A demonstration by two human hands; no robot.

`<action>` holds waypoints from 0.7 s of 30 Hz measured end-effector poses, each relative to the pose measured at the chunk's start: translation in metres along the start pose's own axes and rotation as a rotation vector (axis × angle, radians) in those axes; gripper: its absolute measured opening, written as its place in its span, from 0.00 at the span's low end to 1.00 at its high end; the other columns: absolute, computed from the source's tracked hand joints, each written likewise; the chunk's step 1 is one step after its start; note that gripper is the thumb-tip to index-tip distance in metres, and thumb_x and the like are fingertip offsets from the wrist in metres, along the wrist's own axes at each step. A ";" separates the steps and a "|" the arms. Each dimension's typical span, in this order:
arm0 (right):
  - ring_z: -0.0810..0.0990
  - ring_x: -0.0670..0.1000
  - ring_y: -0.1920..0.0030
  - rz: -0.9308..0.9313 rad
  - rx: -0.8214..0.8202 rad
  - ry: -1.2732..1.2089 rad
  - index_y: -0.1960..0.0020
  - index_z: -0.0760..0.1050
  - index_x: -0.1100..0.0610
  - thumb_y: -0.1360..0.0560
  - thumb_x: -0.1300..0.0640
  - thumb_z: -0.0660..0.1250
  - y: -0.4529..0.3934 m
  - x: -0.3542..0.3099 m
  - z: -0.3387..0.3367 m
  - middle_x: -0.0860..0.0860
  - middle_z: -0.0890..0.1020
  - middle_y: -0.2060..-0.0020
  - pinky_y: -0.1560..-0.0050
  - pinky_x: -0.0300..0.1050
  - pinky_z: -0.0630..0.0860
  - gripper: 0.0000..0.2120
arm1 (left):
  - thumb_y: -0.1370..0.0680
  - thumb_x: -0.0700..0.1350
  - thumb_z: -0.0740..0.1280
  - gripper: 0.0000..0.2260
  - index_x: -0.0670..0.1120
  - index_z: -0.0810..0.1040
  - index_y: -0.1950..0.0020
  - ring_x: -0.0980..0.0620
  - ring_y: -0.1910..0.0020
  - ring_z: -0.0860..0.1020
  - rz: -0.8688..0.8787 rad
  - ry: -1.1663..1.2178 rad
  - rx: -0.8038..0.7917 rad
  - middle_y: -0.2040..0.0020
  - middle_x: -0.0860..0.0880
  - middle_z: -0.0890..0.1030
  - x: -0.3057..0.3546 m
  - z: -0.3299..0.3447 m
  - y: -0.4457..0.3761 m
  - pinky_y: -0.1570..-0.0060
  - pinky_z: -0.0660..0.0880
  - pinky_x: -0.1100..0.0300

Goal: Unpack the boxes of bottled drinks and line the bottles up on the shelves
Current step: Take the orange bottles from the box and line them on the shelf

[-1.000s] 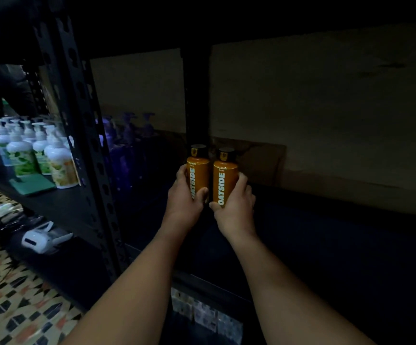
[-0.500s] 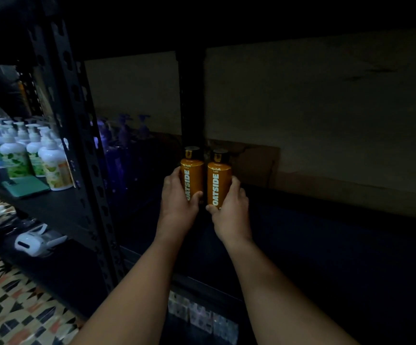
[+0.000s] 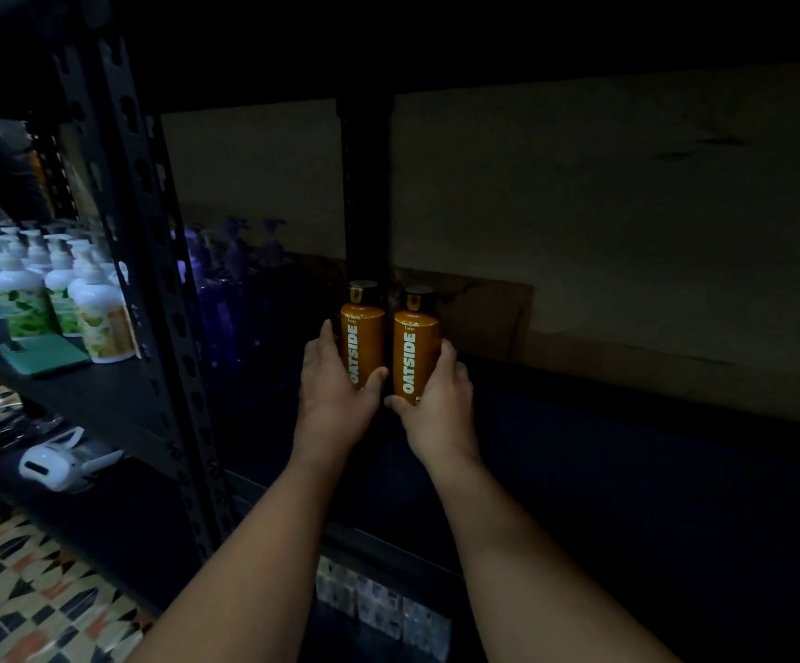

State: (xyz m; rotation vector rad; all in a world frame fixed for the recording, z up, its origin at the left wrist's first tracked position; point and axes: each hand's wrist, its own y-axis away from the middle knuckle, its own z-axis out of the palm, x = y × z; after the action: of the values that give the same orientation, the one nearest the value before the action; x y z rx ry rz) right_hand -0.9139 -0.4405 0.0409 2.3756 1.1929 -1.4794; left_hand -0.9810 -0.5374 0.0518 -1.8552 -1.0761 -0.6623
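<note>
Two orange OATSIDE bottles with black caps stand upright side by side deep on the dark shelf (image 3: 627,471). My left hand (image 3: 335,390) is wrapped around the lower half of the left bottle (image 3: 364,327). My right hand (image 3: 436,399) grips the right bottle (image 3: 414,342) the same way. The bottles are a small gap apart, in front of the black rear post. Whether their bases touch the shelf is hidden by my hands.
A perforated black upright post (image 3: 149,260) divides the shelving. Left of it stand several white pump bottles (image 3: 96,318), a teal flat object (image 3: 43,358), and dim purple pump bottles (image 3: 240,289). A white device (image 3: 53,466) lies on the lower shelf. Patterned floor tiles (image 3: 29,590) at bottom left.
Both hands have pushed the two bottles a little further back and lower into the shelf. The view has shifted slightly right.
</note>
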 end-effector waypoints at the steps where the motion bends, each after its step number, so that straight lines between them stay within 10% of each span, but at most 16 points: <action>1: 0.62 0.55 0.24 0.006 -0.001 0.003 0.19 0.48 0.49 0.28 0.58 0.77 0.001 0.000 -0.001 0.52 0.63 0.25 0.29 0.56 0.67 0.49 | 0.22 0.50 0.73 0.41 0.48 0.53 0.17 0.48 0.24 0.64 -0.002 0.008 0.027 0.22 0.47 0.62 -0.001 -0.001 0.003 0.28 0.65 0.53; 5: 0.63 0.55 0.24 0.073 -0.045 -0.029 0.18 0.47 0.50 0.30 0.60 0.79 0.011 0.002 -0.015 0.54 0.63 0.24 0.29 0.53 0.67 0.52 | 0.21 0.48 0.73 0.27 0.44 0.69 0.24 0.58 0.45 0.77 0.129 0.040 0.142 0.38 0.47 0.77 -0.004 -0.013 0.025 0.47 0.69 0.74; 8: 0.69 0.54 0.27 0.108 -0.070 -0.068 0.18 0.50 0.50 0.31 0.60 0.80 0.033 0.010 -0.037 0.54 0.66 0.25 0.30 0.50 0.71 0.53 | 0.22 0.44 0.73 0.12 0.47 0.78 0.39 0.60 0.62 0.78 0.112 0.159 0.129 0.58 0.51 0.80 -0.002 -0.024 0.052 0.60 0.73 0.72; 12: 0.76 0.43 0.49 0.058 -0.045 -0.051 0.22 0.60 0.50 0.30 0.57 0.79 0.092 0.016 -0.083 0.51 0.74 0.38 0.54 0.24 0.72 0.42 | 0.21 0.45 0.73 0.03 0.50 0.80 0.50 0.56 0.69 0.80 0.028 0.385 0.044 0.66 0.49 0.81 0.013 -0.033 0.104 0.63 0.77 0.59; 21: 0.76 0.48 0.60 -0.168 0.099 -0.047 0.45 0.75 0.48 0.25 0.58 0.74 0.262 0.071 -0.157 0.45 0.74 0.61 0.60 0.35 0.73 0.13 | 0.21 0.45 0.72 0.04 0.53 0.80 0.54 0.56 0.66 0.79 0.068 0.489 -0.109 0.65 0.54 0.81 0.023 0.001 0.274 0.66 0.75 0.63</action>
State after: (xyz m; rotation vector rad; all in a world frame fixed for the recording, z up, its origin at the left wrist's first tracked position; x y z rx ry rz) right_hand -0.6125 -0.5084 -0.0130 2.3382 1.3679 -1.6715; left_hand -0.7303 -0.5958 -0.0447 -1.6851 -0.6650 -1.0823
